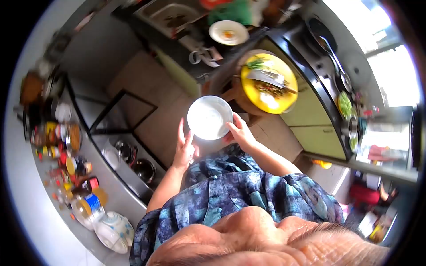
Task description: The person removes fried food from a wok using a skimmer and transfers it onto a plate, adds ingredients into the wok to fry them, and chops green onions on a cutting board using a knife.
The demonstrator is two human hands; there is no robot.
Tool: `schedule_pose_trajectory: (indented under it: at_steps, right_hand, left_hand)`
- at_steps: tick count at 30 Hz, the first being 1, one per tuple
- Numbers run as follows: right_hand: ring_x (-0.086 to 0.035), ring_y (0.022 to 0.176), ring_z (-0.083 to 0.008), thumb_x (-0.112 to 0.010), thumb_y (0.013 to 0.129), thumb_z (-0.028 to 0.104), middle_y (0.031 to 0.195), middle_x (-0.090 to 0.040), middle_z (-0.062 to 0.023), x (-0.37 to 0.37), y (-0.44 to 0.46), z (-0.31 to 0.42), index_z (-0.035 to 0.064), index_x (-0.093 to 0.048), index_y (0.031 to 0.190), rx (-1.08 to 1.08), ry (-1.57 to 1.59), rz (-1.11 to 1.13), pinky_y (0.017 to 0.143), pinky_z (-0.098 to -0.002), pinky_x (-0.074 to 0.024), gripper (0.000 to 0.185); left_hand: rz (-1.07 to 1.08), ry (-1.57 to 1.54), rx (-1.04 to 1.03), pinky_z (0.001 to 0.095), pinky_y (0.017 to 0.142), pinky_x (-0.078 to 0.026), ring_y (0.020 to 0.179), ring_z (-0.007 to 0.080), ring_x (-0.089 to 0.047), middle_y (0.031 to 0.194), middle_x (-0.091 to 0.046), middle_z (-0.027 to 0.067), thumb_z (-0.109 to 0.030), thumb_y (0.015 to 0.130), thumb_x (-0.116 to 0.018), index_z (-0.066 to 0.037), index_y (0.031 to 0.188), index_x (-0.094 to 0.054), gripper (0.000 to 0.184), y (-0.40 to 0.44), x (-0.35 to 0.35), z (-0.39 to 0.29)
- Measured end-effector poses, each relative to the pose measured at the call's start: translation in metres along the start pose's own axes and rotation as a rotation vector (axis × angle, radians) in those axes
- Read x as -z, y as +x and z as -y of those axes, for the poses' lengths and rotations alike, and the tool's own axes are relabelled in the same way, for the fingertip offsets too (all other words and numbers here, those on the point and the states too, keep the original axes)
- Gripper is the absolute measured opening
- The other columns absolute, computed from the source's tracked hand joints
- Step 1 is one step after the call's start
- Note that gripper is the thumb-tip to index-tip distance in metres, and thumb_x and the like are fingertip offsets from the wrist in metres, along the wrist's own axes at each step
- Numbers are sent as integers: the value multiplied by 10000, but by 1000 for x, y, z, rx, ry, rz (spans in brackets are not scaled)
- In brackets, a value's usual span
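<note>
A white bowl point(209, 117) is held out in front of my body, its inside facing up with nothing plain to see in it. My right hand point(240, 131) grips the bowl's right rim, thumb over the edge. At the bowl's lower left is my left hand point(185, 150), fingers stretched and apart; whether a fingertip touches the bowl I cannot tell. Beyond my right hand sits a round yellow cutting board point(255, 98) on a stool-like stand. On it lie a cleaver point(267, 78), chopped food point(271, 90) and some green leaves point(256, 63).
A white plate point(228, 33) with food and scissors point(204, 56) lie on the dark counter near the sink point(159, 13). At right, a stove holds a wok point(320, 35). Bottles and jars point(86, 208) crowd the left shelf, with pots point(144, 170) below.
</note>
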State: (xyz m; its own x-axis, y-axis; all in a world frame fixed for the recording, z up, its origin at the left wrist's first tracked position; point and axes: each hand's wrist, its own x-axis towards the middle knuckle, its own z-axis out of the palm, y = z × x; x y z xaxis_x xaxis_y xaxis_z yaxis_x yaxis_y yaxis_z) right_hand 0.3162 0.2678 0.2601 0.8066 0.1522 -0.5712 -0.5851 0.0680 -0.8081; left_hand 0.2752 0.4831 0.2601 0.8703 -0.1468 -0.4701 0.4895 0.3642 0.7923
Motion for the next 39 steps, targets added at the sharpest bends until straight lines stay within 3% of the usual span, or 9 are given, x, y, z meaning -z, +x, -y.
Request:
schedule_pose_trajectory:
  at_steps: [7,15,27,30,31,32,34,36,39]
  right_hand:
    - [-624,542,-149,-464,960,152,794,-605,-98,168,-68,5,71,-319,1348,118,37,-35,487,-268,-522,422]
    - [-611,592,-104,-488,982,256,782,-622,-65,358,-152,27,54,-402,1316,116,85,-194,534,-215,-506,399]
    - [-616,637,-95,-508,922,85,819,-671,-63,610,-101,142,69,-507,1250,404,-327,-610,533,-241,-502,328]
    - [-638,671,-118,-529,917,118,816,-674,-62,672,-52,163,72,-567,1162,268,-411,-570,586,-263,-517,252]
    - [-653,705,-153,-542,907,128,829,-679,-75,692,-31,157,74,-575,1148,305,-558,-586,632,-283,-524,249]
    - [-669,739,-189,-555,898,139,843,-685,-87,711,-8,146,75,-583,1135,338,-706,-593,678,-303,-532,247]
    - [-563,1123,-289,-596,861,176,1197,-596,-152,739,33,131,83,-504,1255,422,-1088,-573,935,-350,-446,414]
    - [-438,1263,-302,-588,863,197,1350,-481,-140,750,76,138,94,-406,1352,626,-1307,-551,1022,-398,-364,532]
    - [-384,1308,-297,-561,855,191,1406,-428,-105,754,138,153,106,-350,1398,633,-1381,-587,1046,-442,-324,589]
  left_hand:
    - [65,78,28,172,288,-277,410,72,-458,874,-584,66,-242,961,-478,-196,1344,-303,424,52,-169,62]
    - [169,-60,85,179,322,-309,457,55,-466,891,-596,34,-250,959,-452,-165,1327,-355,389,81,-369,126]
    - [59,-58,4,174,316,-287,487,44,-511,908,-624,25,-289,952,-424,-144,1263,-463,345,181,-475,130]
    - [15,-147,-3,230,528,-320,671,103,-495,988,-598,51,-267,943,-436,-117,1276,-465,366,218,-495,125]
    - [13,-202,5,283,757,-367,907,158,-507,1113,-566,76,-226,941,-446,-84,1294,-452,381,227,-503,117]
    - [-11,-207,0,299,807,-401,966,173,-523,1137,-562,79,-217,938,-451,-81,1281,-460,369,234,-511,111]
    - [-58,-217,-9,332,909,-470,1083,203,-555,1184,-554,85,-199,932,-463,-76,1254,-477,345,248,-527,98]
    - [-88,-172,-30,334,893,-479,1073,204,-563,1173,-556,86,-218,926,-476,-77,1250,-474,352,259,-541,80]
    - [-138,-148,-90,341,886,-485,1071,210,-569,1169,-556,90,-229,920,-488,-77,1252,-467,366,268,-563,61]
